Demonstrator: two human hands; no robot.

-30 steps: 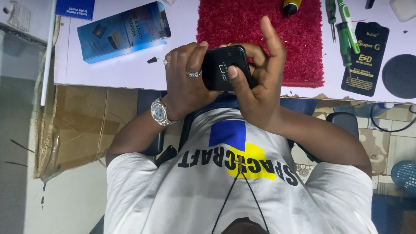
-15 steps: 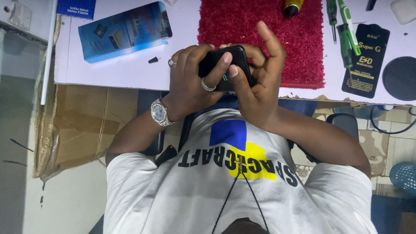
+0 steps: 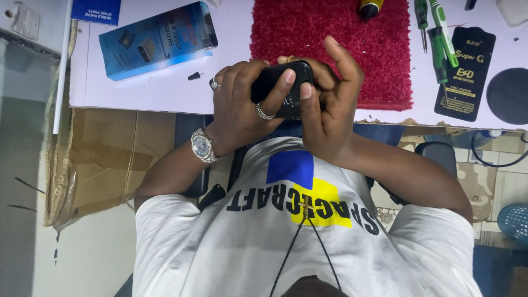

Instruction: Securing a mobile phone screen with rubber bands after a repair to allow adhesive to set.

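Note:
I hold a small black phone [image 3: 276,83] in both hands, close to my chest at the near edge of the white table [image 3: 159,93]. My left hand [image 3: 237,113], with a silver watch and rings, wraps around the phone's left side, two fingers lying across its face. My right hand [image 3: 330,107] grips the right side, the index finger sticking up over the red mat [image 3: 330,33]. Much of the phone is hidden by my fingers.
A blue box [image 3: 157,38] lies on the table at the left, with a small black bit [image 3: 194,76] near it. At the right are green screwdrivers [image 3: 440,33], a black flat packet [image 3: 466,74] and a dark round disc [image 3: 509,96]. Cardboard [image 3: 99,159] sits under the table's left.
My left fingers have slid further over the phone's face, covering more of it. The phone and my right hand have stayed almost in place.

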